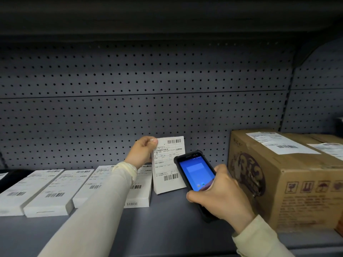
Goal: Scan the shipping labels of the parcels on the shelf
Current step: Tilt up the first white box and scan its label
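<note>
**Flat white parcel tipped upright before the scanner**

On the smooth grey metal shelf (pixel 163 219), the left hand (pixel 142 152) pinches the top left corner of a thin, flat white rectangular parcel (pixel 169 180), thumb on the face and fingers curled behind. The parcel stands on its lower edge, leaning slightly back. Its matte paper shipping label (pixel 168 160) carries one barcode near the top, another near the bottom, and fine printed lines between.

The right hand (pixel 220 196) is wrapped around a chunky black rubber-edged handheld scanner (pixel 196 173), fingers clamped on its sides and thumb lying along the lower edge of its glowing blue screen. The scanner's top end overlaps the parcel's right side.

To the left, four more flat white labelled boxes (pixel 53 191) lie face up in a row, side by side; the long pale sleeve (pixel 96 206) crosses over two of them. To the right sits a large brown corrugated cardboard carton (pixel 289 186) with dark printed artwork, handling symbols and a white label on top. Behind everything runs a grey perforated back panel (pixel 130 80).
</note>
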`<state>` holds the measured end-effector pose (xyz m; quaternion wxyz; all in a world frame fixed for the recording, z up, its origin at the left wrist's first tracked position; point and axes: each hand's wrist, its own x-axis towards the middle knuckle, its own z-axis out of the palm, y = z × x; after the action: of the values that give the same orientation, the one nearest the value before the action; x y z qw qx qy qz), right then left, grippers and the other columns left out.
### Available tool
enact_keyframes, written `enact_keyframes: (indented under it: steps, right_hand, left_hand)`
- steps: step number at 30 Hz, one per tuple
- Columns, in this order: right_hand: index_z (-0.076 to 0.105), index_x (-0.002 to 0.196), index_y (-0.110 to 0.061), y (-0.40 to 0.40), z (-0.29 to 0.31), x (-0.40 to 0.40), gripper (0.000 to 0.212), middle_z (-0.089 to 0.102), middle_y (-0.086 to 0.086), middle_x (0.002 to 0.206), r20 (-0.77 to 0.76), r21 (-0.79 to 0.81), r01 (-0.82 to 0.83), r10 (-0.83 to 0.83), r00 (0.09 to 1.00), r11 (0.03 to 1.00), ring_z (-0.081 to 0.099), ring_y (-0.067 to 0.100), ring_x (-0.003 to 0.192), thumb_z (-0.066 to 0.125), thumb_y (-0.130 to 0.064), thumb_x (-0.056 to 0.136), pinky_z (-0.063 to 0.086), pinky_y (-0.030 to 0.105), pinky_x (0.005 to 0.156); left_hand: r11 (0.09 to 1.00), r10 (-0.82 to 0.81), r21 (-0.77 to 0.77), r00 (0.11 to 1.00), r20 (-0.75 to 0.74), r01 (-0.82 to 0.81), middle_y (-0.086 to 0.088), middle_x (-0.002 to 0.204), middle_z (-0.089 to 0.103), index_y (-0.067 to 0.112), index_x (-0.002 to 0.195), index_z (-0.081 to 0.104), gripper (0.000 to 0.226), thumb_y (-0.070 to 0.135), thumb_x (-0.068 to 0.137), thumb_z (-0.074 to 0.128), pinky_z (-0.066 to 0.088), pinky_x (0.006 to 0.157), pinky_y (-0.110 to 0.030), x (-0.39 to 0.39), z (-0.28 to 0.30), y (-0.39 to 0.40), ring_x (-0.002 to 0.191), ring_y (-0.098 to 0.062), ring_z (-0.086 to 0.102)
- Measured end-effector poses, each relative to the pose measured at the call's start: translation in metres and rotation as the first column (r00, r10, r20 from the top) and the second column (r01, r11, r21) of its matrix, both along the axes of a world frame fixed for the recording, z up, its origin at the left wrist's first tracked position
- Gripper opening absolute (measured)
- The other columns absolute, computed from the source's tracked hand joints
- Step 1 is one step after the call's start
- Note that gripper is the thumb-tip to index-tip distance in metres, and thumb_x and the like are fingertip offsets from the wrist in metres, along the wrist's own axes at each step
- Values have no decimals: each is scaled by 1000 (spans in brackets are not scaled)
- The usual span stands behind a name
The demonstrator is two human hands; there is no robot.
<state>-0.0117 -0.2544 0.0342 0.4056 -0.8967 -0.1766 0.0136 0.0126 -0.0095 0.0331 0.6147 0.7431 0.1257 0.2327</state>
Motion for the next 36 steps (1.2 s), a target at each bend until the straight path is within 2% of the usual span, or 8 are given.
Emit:
enact_keyframes:
  steps: [8, 13, 15, 17, 19, 23, 32, 36]
  right_hand:
    - [29, 99, -24, -3, -7, 8, 61, 62, -11, 76, -10, 28, 20, -20, 1000, 999, 57, 0, 72, 77, -37, 65, 48, 26, 60]
    - [30, 101, -20, -4, -17, 24, 62, 62, -6, 78, -22, 70, 78, -77, 997, 994, 58, 6, 72, 79, -36, 66, 49, 27, 58]
    - [27, 101, -22, -4, -20, 31, 64, 63, -4, 81, -32, 107, 98, -95, 995, 989, 58, 5, 71, 80, -36, 67, 45, 24, 53]
    - [27, 101, -21, -4, -22, 38, 64, 63, -5, 80, -34, 140, 122, -118, 992, 983, 55, 3, 68, 80, -35, 68, 40, 22, 51]
    - [27, 101, -21, -4, -24, 46, 64, 62, -7, 79, -24, 156, 152, -150, 988, 976, 55, 5, 68, 80, -36, 68, 40, 26, 54]
    - [26, 100, -21, -1, -27, 61, 65, 59, -8, 76, -1, 150, 212, -214, 977, 966, 57, 11, 69, 80, -37, 68, 51, 32, 66]
    - [28, 99, -17, 3, -34, 82, 65, 48, -9, 72, 39, 84, 273, -277, 960, 958, 58, 21, 75, 80, -39, 68, 52, 34, 67]
    - [28, 98, -16, 6, -39, 89, 64, 61, -2, 79, 39, 60, 293, -295, 955, 954, 62, 23, 79, 79, -39, 67, 51, 34, 67]
  left_hand:
    - [1000, -1, 11, 1000, -1, 1, -4, 87, 66, 16, 97, 57, 13, 24, 99, 46, 54, 86, -45, 1, 1, -3, 83, -26, 64]
    - [999, 1, 49, 997, -75, 3, -1, 82, 65, 9, 108, 54, 23, 28, 98, 46, 56, 73, -37, 6, -1, -5, 70, -18, 64]
    - [999, -8, 52, 992, -129, 15, -2, 84, 68, 9, 108, 54, 26, 32, 98, 47, 57, 79, -42, 8, -3, -4, 69, -20, 66]
    - [999, -35, 32, 983, -183, 42, -4, 89, 73, 8, 108, 57, 30, 35, 97, 46, 56, 85, -45, 9, -5, -2, 82, -26, 71]
    - [997, -60, 23, 968, -243, 67, -2, 91, 75, 8, 106, 61, 34, 37, 98, 45, 57, 81, -39, 10, -7, -2, 86, -24, 71]
    - [993, -65, 64, 915, -399, 98, 0, 84, 74, 9, 100, 66, 35, 35, 99, 43, 52, 59, -25, 11, -7, -3, 73, -15, 68]
    - [987, -64, 82, 807, -587, 138, -12, 100, 73, 2, 103, 61, 30, 28, 98, 46, 59, 73, -33, 34, -16, 1, 89, -26, 70]
    - [986, -46, 99, 792, -608, 133, -9, 88, 69, 5, 91, 55, 25, 25, 100, 43, 59, 61, -27, 45, -21, -9, 72, -21, 67]
